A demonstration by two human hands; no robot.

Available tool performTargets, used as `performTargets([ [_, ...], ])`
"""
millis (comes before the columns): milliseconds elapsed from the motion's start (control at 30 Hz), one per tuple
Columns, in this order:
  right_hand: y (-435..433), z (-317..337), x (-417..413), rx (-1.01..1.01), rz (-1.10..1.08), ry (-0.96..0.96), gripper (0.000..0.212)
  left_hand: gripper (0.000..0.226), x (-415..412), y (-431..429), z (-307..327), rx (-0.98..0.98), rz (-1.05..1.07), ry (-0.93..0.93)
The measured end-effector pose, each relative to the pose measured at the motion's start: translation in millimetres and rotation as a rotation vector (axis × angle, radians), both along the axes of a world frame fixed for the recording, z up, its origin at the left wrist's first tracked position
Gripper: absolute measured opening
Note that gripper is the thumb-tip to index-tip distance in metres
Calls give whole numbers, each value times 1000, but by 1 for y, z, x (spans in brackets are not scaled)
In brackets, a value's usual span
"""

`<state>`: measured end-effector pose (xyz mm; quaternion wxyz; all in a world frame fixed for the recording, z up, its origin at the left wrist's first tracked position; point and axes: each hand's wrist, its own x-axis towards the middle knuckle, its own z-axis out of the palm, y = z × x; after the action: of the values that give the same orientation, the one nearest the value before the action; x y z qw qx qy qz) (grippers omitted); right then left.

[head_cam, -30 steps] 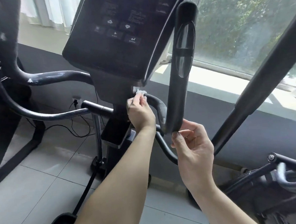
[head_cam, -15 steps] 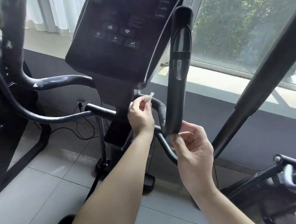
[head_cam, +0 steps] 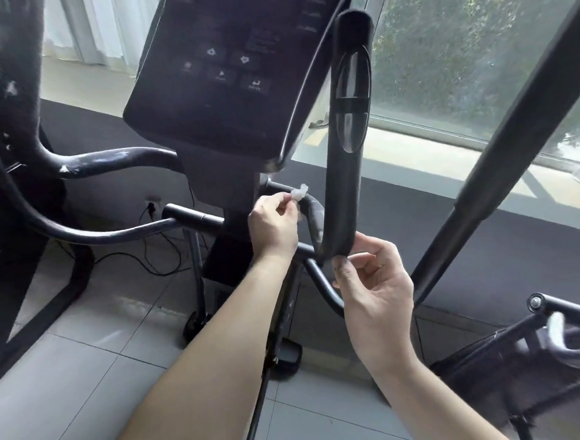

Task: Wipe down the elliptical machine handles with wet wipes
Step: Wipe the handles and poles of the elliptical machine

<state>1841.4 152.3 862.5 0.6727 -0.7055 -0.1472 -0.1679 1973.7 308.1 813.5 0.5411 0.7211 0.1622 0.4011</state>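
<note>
**Head view: wipe meets the elliptical's curved bar**

At centre frame, the left hand [head_cam: 275, 226] pinches a crumpled wet wipe [head_cam: 299, 193] in its fingertips, holding it at the top of the curved handlebar [head_cam: 314, 214] just below the console [head_cam: 230, 69]. Lower right of centre, the right hand [head_cam: 372, 282] curls thumb and forefinger round the bottom bend of the upright handle [head_cam: 346, 167], apparently to steady it. Whitish smears on the bar suggest the wiping is unfinished.

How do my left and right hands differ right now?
The left hand pinches a small balled wet wipe; the right hand holds no wipe. The left hand sits higher, at the curved bar; the right hand is lower, pinching the bottom bend of the upright handle. Both are bare.
</note>
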Motion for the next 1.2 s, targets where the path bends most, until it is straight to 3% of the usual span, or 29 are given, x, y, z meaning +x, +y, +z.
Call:
performTargets([
  [100,0,1,0,-9,-14,9,31,13,2,3,-2,-151,193,-45],
  [233,1,3,-2,-11,-21,12,28,14,4,-8,2,-200,293,-59],
  [467,1,2,-2,4,-19,32,31,7,0,-9,-7,231,73,-58],
  [600,3,2,-2,12,-22,59,25,6,-2,11,-8,153,198,-32],
  [767,2,3,-3,17,-25,60,19,23,0,0,-1,79,241,-27],
  [933,1,2,-3,24,2,79,24,10,-7,-8,-17,311,95,-23],
  [1100,3,4,-4,41,-2,87,26,7,-16,8,-19,65,194,-24],
  [1200,3,3,-4,42,-13,95,26,13,-11,-2,-7,31,214,-58],
])
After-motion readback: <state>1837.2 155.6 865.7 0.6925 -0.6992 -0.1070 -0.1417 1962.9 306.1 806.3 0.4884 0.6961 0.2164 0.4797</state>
